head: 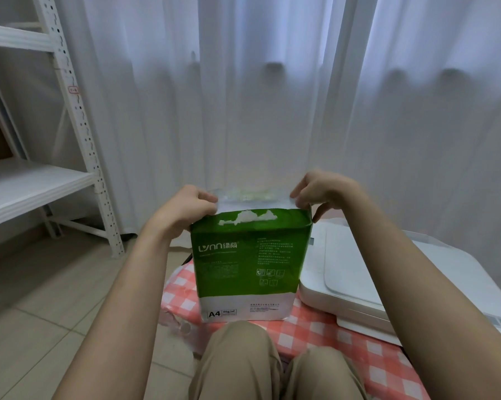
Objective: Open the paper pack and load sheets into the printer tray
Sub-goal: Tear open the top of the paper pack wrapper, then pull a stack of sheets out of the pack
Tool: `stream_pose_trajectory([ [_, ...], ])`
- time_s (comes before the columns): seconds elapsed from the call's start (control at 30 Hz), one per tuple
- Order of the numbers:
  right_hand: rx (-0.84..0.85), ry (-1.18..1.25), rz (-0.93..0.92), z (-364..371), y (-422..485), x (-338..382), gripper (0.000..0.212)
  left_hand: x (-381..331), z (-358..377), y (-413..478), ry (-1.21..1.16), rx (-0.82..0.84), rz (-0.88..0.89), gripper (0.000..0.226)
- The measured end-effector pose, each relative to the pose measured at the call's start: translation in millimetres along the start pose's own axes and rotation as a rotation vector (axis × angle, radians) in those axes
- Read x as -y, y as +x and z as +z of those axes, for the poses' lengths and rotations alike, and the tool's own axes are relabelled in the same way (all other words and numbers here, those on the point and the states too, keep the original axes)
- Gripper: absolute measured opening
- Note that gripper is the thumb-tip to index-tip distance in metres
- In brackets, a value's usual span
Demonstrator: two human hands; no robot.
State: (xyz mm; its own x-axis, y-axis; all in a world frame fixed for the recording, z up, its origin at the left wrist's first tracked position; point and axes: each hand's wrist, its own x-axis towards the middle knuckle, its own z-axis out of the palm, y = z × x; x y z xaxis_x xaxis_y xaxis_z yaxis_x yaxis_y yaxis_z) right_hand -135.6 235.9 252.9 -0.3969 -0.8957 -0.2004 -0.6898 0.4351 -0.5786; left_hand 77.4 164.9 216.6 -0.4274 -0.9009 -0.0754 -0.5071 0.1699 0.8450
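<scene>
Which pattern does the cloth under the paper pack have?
Pink-and-white check, shown in the head view: cloth, pack.

sheer white curtains (272, 111) | white metal shelving (41, 180) left | beige tiled floor (41, 298)

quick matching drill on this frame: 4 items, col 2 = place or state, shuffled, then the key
Column 1
1. paper pack
2. printer
3. shelf rack
4. cloth

Column 2
A. at the left of the view, against the curtain
B. checked red and white, under the pack
C. upright, top flap pulled by both hands
D. white, lid shut, right of the pack

Pairs: 1-C, 2-D, 3-A, 4-B

The left hand and right hand each pinch a top corner of the pack.
</scene>
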Motion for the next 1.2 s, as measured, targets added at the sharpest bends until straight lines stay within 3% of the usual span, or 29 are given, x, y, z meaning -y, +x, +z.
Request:
stream_pose_trajectory([
  [0.23, 0.149, -0.116, -0.038, -2, -2, 1, 0.054, -4, 1, -7, 0.165, 0.053, 0.047, 0.057],
  [0.4, 0.163, -0.304, -0.072, 1, -1, 6, 0.04, -9, 17, -10, 0.323, 0.0, 0.031, 0.04],
  [0.5, 0.087, -0.308, -0.168, 8, 3, 6, 0.032, -9, 21, -11, 0.389, 0.001, 0.043, 0.041],
  [0.6, -0.145, -0.162, -0.376, 17, 11, 4, 0.021, -5, 24, -11, 0.431, 0.006, 0.08, 0.044],
  [0.67, -0.212, -0.142, -0.471, 19, 14, 9, 0.019, -3, 25, -11, 0.442, -0.003, 0.09, 0.045],
  [0.93, 0.056, -0.29, -0.422, 33, 30, 16, 0.03, 9, 28, -7, 0.485, -0.08, 0.134, 0.058],
  [1.2, 0.197, -0.326, -0.394, 34, 24, 14, 0.031, 14, 32, -2, 0.51, -0.151, 0.159, 0.029],
])
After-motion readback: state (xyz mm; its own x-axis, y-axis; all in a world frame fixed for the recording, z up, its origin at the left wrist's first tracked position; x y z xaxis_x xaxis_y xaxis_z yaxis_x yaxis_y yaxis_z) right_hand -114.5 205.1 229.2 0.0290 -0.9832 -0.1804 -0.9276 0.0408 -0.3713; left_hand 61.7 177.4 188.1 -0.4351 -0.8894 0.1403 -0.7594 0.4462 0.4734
